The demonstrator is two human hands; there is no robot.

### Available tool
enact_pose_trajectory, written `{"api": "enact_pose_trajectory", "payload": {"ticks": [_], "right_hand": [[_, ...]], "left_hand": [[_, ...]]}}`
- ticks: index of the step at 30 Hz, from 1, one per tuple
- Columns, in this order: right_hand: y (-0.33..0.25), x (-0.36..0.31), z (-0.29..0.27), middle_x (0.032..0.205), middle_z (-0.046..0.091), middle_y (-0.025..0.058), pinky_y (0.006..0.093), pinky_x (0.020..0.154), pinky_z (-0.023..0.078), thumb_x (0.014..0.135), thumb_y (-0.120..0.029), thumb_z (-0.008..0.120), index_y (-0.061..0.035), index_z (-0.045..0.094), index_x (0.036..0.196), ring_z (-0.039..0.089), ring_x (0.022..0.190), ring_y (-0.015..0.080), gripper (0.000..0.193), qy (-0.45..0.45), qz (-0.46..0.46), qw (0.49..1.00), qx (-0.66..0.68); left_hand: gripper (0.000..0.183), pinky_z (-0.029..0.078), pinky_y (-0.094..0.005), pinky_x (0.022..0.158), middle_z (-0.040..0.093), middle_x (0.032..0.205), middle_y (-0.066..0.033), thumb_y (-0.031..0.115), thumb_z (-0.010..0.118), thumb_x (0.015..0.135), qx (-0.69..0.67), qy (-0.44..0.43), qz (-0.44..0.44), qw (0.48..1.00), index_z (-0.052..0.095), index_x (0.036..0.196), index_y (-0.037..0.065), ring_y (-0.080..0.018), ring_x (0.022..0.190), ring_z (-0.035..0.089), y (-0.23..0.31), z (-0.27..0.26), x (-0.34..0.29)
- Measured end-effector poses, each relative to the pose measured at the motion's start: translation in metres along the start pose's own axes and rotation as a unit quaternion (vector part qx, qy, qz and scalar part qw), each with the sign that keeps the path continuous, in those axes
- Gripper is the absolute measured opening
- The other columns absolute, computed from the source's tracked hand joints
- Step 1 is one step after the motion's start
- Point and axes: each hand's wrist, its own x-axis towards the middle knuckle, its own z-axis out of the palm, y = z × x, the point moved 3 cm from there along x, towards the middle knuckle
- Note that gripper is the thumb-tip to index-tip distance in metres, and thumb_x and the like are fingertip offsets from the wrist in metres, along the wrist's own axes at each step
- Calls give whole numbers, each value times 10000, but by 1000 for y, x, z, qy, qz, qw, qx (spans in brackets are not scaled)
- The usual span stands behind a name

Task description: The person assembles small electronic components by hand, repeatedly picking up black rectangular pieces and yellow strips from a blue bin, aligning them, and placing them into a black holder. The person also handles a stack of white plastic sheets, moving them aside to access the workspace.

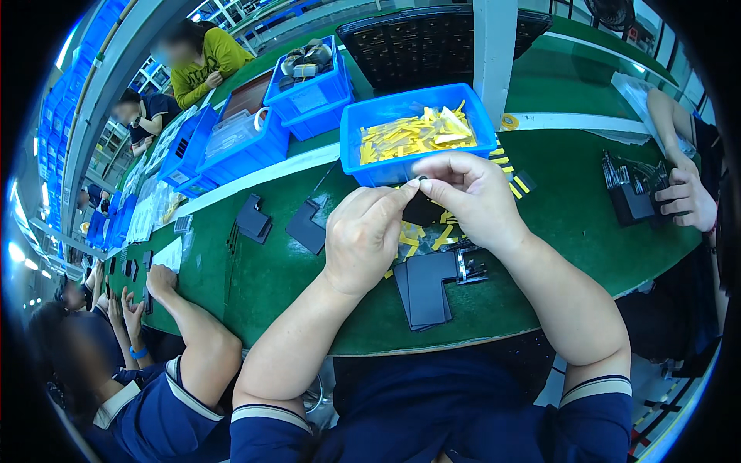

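My left hand (363, 231) and my right hand (478, 197) meet in front of the blue bin, thumbs and fingers closed in a pinch. Between their fingertips shows a small dark piece (422, 179), too small to name. Just beneath, a black flat part (421, 210) is partly hidden by the hands; whether it joins the pinched piece I cannot tell. Closer to me lies a stack of black L-shaped flat parts (424, 293), with shiny thin ends at its right. Yellow strips (444, 235) are scattered under my hands.
A blue bin (351, 158) full of yellow strips stands ahead. More L-shaped parts (307, 228) lie left on the green table (309, 285). Blue crates (270, 147) stand at far left. A co-worker's hand (687, 197) touches black parts (633, 201) at right; another co-worker's arm reaches in from left.
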Motion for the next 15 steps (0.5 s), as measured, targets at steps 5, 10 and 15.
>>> {"api": "enact_pose_trajectory", "payload": {"ticks": [5, 10, 15], "right_hand": [[-17, -1, -3, 838, 664, 103, 276, 711, 500, 746, -15, 649, -19, 672, 902, 645, 771, 173, 158, -4, -208, 956, -208], [-22, -6, -3, 837, 664, 96, 269, 697, 506, 751, -11, 653, -9, 669, 893, 643, 752, 157, 143, 0, -126, 987, -98], [-23, -9, -1, 831, 656, 75, 248, 688, 511, 764, -13, 661, 3, 664, 877, 633, 739, 124, 115, 10, -55, 998, -10]], "left_hand": [[188, 485, -284, 605, 646, 781, -104, -20, 657, 756, -41, 12, -32, 999, 647, 934, 40, -200, 676, 624, -4, 1, 1], [111, 472, -213, 577, 636, 828, -46, 40, 643, 817, -170, 15, -196, 966, 645, 922, 3, -78, 688, 585, -6, -7, 0], [139, 468, -221, 574, 648, 792, -65, 111, 657, 815, -236, -24, -269, 933, 666, 909, 10, -103, 668, 598, -11, -13, -2]]}}
